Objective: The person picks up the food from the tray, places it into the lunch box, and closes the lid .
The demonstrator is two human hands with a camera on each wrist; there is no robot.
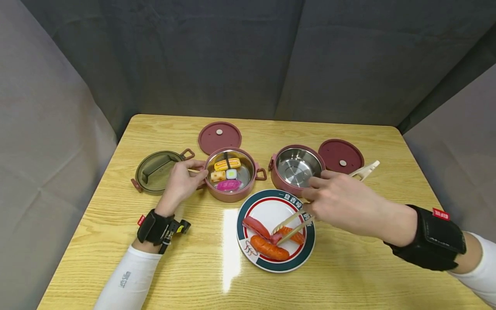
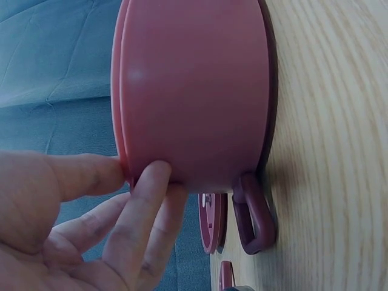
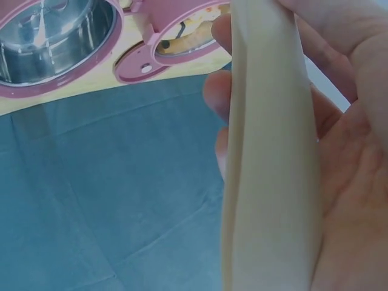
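The right hand (image 1: 341, 202) reaches in from four o'clock, forearm slanting across the table (image 1: 116, 258), fingers curled round cream tongs (image 1: 294, 226) whose tips close on a small red piece (image 1: 276, 237) on the striped plate (image 1: 306, 254) at six o'clock, among three sausages (image 1: 269, 247). The left hand (image 1: 180, 181) comes up from seven o'clock, wrist bent, fingers wrapped against the nine o'clock side of the pink pot with food (image 1: 230, 196), thumb over its rim. Just right of it, at one o'clock from the plate, stands the empty steel-lined pot (image 1: 296, 165); two round lids (image 1: 219, 137) lie behind, and a green lid (image 1: 156, 172) lies at nine o'clock. The left wrist view alone shows the fingertips (image 2: 159, 176) pressing the pot's pink wall (image 2: 194, 91) near its base, beside a dark loop handle (image 2: 251, 212). The right wrist view shows what the head view hides: the tongs' cream blade (image 3: 273, 151) lying across the palm with fingers folded behind it.
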